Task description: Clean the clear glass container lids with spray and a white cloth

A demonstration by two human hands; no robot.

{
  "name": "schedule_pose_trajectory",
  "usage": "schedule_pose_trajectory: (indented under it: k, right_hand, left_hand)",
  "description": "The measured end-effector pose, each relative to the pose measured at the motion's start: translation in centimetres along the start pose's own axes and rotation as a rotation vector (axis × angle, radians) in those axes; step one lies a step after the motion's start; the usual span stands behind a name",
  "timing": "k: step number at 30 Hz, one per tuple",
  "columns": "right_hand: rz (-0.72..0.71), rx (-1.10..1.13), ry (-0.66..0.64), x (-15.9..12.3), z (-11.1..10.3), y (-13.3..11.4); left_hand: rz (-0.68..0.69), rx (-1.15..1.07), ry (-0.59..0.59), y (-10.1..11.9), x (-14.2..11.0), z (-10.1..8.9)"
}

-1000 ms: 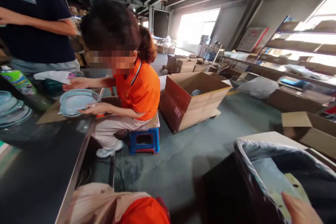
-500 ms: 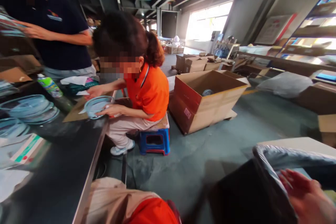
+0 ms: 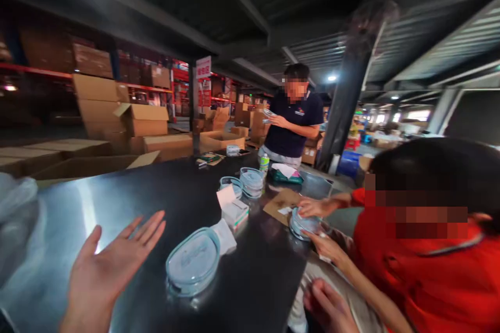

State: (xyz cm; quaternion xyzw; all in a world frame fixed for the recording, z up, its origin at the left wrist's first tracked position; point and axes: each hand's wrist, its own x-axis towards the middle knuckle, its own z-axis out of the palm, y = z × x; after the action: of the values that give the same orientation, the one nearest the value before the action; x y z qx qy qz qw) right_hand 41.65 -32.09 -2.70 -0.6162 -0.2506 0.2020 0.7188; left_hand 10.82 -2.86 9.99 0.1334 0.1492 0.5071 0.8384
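Spreading wide and empty, my left hand (image 3: 109, 265) is hovering over the shiny black tabletop (image 3: 258, 283) — an oval, blue-tinted clear container (image 3: 193, 260) is sitting to the hand's right, beside a rumpled white sheet (image 3: 225, 238). My right hand (image 3: 330, 306) is curling near the edge — can't tell if it's holding anything.

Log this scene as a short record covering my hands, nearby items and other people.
Left hand: open, palm up, holding nothing, above table
Right hand: fingers curled, blurred; grip unclear
Nearest left: oval dish, on table
Beyond it: white box, flap raised
Red-shirted worker: touching another dish
Dark-shirted worker: standing
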Motion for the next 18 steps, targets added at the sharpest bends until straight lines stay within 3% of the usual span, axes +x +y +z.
schedule_pose_trajectory:
  k: [3,6,13,18]
  right_hand:
    - [-0.002,-0.129,-0.064,5.2,6.1,1.2]
    - [-0.067,-0.288,-0.133,9.7,9.6,2.5]
    - [-0.291,-0.775,-0.199,19.7,13.6,4.0]
    - [-0.451,-1.135,-0.36,22.9,15.8,3.1]
  left_hand:
    - [-0.086,0.02,0.156,-0.2,0.8,-0.6]
    - [-0.059,-0.001,0.252,0.1,1.4,-1.1]
    - [0.158,-0.031,0.313,1.2,0.3,-0.2]
    - [0.2,-0.022,0.292,1.5,0.6,-1.6]
